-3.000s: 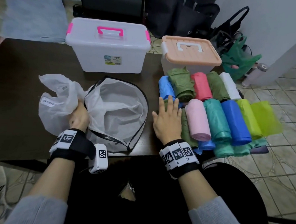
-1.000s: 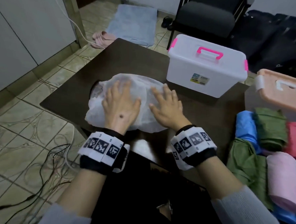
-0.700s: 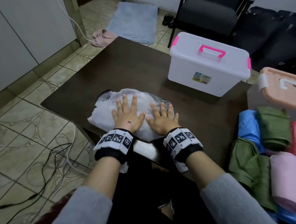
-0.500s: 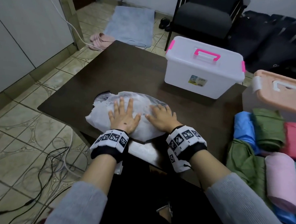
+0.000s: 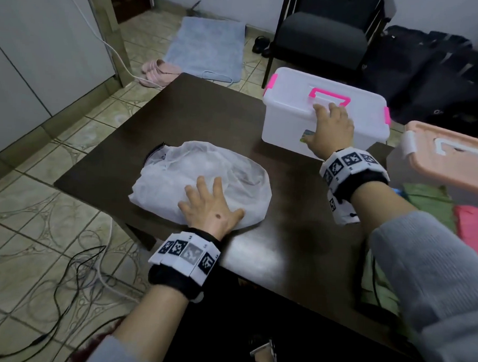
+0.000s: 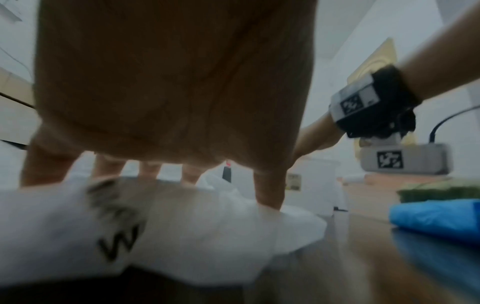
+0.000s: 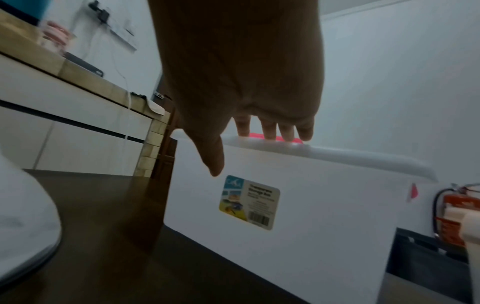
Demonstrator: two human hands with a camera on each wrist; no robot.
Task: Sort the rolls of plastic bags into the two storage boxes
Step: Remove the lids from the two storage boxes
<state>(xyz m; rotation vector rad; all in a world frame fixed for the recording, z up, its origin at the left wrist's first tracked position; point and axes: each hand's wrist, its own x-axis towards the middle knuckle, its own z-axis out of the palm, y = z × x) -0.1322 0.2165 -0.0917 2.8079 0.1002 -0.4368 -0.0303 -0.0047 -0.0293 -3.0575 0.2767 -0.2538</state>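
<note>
Right hand (image 5: 330, 130) reaches open-fingered onto clear box (image 5: 290, 122) lid, left hand (image 5: 210, 207) flat on white bag (image 5: 183, 172); unlatching likely next.

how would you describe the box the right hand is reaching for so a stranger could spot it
On the dark table, at its far right edge, stands a translucent white storage box under the right hand. Its pink handle and latches distinguish it from the peach-lidded box beside it.
</note>
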